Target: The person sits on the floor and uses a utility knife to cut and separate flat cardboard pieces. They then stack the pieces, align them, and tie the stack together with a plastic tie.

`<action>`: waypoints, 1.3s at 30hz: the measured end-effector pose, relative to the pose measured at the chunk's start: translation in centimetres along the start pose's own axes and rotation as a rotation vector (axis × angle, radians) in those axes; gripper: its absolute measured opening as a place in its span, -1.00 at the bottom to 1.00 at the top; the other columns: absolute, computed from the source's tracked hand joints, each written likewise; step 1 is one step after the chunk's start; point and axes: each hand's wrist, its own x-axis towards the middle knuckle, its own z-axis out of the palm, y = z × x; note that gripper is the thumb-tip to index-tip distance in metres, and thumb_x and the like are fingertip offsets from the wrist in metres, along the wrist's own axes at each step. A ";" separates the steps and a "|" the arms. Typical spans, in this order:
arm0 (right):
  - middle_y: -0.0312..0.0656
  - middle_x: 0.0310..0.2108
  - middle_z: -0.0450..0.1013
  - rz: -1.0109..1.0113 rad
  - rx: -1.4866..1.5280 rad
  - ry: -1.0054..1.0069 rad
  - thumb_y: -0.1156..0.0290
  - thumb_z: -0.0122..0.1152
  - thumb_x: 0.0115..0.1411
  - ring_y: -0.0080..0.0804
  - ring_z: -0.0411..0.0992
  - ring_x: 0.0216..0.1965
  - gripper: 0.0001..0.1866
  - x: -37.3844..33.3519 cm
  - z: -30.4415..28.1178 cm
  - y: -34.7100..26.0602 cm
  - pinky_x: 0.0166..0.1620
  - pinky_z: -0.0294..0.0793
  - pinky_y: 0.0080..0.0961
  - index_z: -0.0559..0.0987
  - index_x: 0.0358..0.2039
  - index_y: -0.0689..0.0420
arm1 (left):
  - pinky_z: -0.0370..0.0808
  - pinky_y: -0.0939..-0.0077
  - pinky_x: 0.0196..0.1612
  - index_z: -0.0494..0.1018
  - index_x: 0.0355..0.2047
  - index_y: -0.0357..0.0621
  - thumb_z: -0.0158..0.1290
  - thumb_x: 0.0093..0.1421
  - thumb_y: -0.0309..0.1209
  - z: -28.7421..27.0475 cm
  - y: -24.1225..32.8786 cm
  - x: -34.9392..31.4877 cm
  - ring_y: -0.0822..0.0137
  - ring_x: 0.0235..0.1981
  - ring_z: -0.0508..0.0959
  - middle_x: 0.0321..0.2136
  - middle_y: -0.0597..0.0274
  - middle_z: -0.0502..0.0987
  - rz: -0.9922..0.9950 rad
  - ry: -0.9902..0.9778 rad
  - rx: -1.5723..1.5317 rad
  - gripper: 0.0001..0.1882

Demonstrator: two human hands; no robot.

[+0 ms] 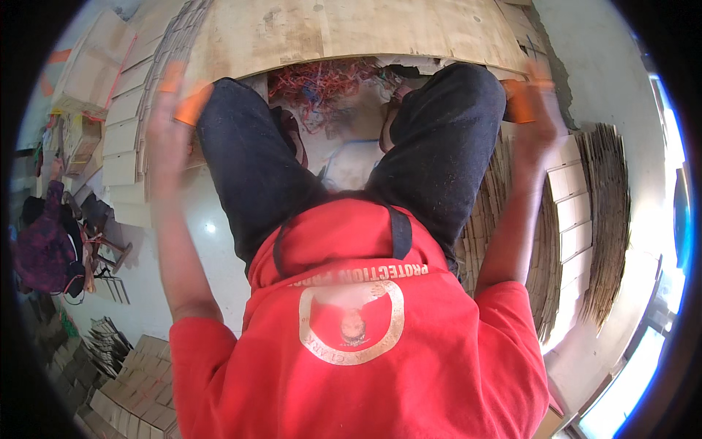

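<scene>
My left hand [170, 130] is raised beside my left knee, next to the near left corner of a plywood board [351, 29]. Orange coverings wrap some of its fingers; motion smears the hand, so I cannot tell how its fingers close. On the other side, my right hand [540, 121] hovers outside my right knee, near the board's right corner. It also wears orange finger coverings and is blurred. Nothing can be made out in either hand. Stacked flat cardboard [124, 143] lies just left of my left hand.
Red plastic strips [322, 84] are heaped under the board, near my feet. Folded cardboard stacks [574, 219] stand along the right wall, and more cardboard [139, 388] lies at lower left. Another person [47, 238] in a purple sleeve is at far left, below a cardboard box [95, 62].
</scene>
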 end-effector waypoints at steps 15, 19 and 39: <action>0.02 -0.38 0.51 -0.335 0.005 -1.124 0.48 0.04 0.15 -0.02 0.51 -0.27 -0.82 -9.8 11.2 -0.8 -0.21 0.50 -0.21 0.56 -0.26 0.14 | 0.47 0.42 -0.12 0.50 -0.01 -0.17 0.06 0.24 -0.25 11.2 -1.3 -4.6 0.30 -0.28 0.59 -0.23 0.06 0.61 0.159 -0.649 -0.068 -0.62; 0.09 -0.10 0.50 0.125 0.320 -0.681 0.46 0.13 0.23 -0.17 0.51 -0.07 -0.68 -4.9 9.5 -1.5 -0.07 0.51 -0.38 0.50 -0.02 0.28 | 0.45 0.57 0.00 0.50 -0.02 -0.28 0.08 0.21 -0.53 6.7 1.3 -3.7 0.44 -0.12 0.55 -0.06 0.18 0.57 -0.060 -0.509 -0.460 -0.68; -0.14 -0.21 0.48 1.189 1.668 -0.671 -0.17 -0.07 0.28 -0.32 0.52 -0.31 -0.39 -0.8 25.1 -3.2 -0.40 0.51 -0.47 0.39 0.00 0.15 | 0.28 0.29 0.15 0.24 0.24 -0.21 0.17 -0.09 -0.51 14.0 -0.4 1.8 0.23 0.15 0.28 0.12 0.10 0.32 -0.082 -0.369 -1.365 -0.21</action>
